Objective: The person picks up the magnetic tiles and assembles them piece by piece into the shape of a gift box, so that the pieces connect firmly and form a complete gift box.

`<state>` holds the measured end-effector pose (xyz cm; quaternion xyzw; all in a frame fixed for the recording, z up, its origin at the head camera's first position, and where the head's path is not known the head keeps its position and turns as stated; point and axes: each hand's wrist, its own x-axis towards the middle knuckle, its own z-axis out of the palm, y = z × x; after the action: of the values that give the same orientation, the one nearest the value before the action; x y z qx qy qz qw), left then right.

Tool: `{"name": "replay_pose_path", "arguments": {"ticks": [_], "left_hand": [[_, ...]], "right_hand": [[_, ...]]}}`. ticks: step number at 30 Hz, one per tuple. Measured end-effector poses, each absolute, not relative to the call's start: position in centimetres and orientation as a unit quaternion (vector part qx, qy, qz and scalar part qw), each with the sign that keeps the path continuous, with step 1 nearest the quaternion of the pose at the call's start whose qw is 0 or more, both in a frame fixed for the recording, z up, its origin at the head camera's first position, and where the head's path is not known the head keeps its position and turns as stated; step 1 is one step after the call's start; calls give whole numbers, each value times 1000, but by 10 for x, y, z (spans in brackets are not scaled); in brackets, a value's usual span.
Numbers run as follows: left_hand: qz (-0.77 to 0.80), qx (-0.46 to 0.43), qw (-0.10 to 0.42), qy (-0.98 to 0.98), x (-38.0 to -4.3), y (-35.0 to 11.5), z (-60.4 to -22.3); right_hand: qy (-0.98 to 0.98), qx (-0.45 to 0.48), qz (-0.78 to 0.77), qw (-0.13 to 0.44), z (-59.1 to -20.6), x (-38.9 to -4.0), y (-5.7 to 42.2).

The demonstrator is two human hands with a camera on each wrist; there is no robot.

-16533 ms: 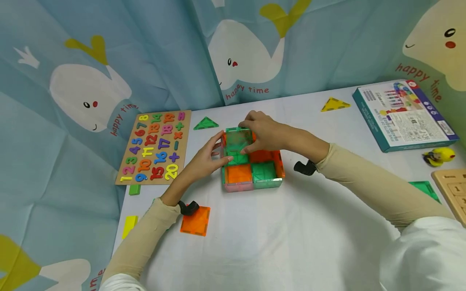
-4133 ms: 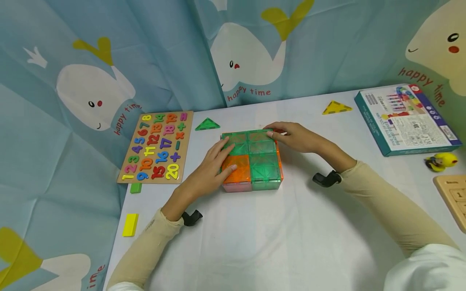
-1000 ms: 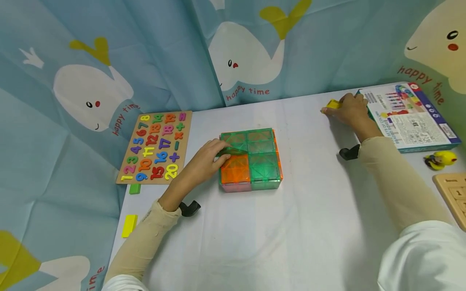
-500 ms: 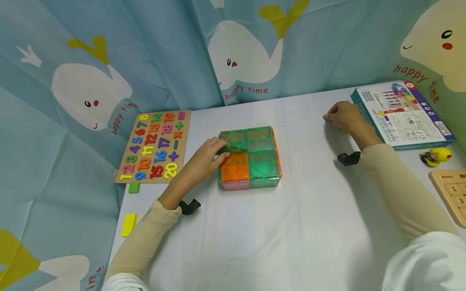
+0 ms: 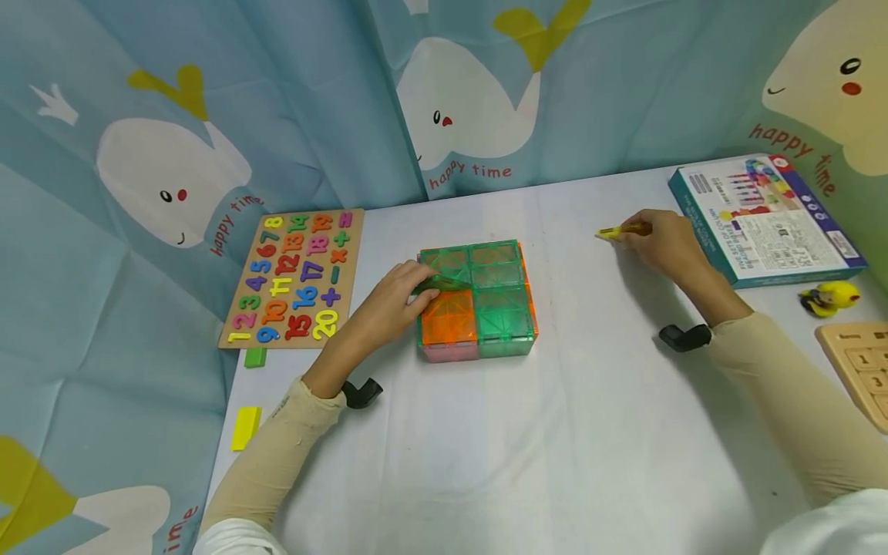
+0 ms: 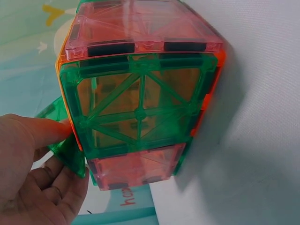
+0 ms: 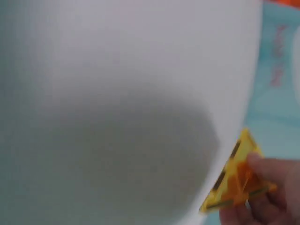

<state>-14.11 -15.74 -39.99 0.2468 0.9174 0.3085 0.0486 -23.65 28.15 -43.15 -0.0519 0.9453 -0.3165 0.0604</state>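
A low box of translucent magnetic tiles (image 5: 504,312) sits mid-table, its top covered by green squares and one orange square. My left hand (image 5: 388,308) pinches a green triangle tile (image 5: 447,284) over the left part of that top. In the left wrist view, the green triangle (image 6: 72,157) shows between thumb and fingers, beside the box's green and pink side tiles (image 6: 140,112). Off to the right of the box, my right hand (image 5: 667,240) pinches a yellow triangle tile (image 5: 610,232) above the table. The right wrist view is blurred but shows the yellow triangle (image 7: 239,173) in the fingers.
A number board (image 5: 291,277) lies at the left, with a green block (image 5: 255,358) and a yellow block (image 5: 246,428) nearer me. On the right are a boxed set (image 5: 770,220), a small yellow-headed figure (image 5: 830,298) and a wooden number board (image 5: 860,362). A curtain hangs behind.
Since the earliest frame, tiles have covered the box's top. My left hand took the green triangle from the table. My right hand picked up the yellow triangle and brought it slightly left and nearer.
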Motion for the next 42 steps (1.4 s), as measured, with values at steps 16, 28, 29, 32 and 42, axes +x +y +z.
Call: {"name": "replay_pose_path", "arguments": {"ticks": [16, 28, 29, 32, 42], "left_hand": [[310, 257, 50, 914, -143, -158, -401], [311, 255, 51, 914, -143, -159, -400], [310, 255, 51, 914, -143, -158, -400], [308, 256, 51, 915, -143, -158, -401], [307, 251, 48, 917, -143, -159, -401]], "right_hand": [[886, -322, -327, 67, -377, -167, 152], [883, -355, -304, 46, -380, -162, 130], [884, -355, -303, 42, -380, -162, 130], [887, -347, -302, 38, -380, -161, 132], [884, -349, -307, 39, -381, -162, 134]]}}
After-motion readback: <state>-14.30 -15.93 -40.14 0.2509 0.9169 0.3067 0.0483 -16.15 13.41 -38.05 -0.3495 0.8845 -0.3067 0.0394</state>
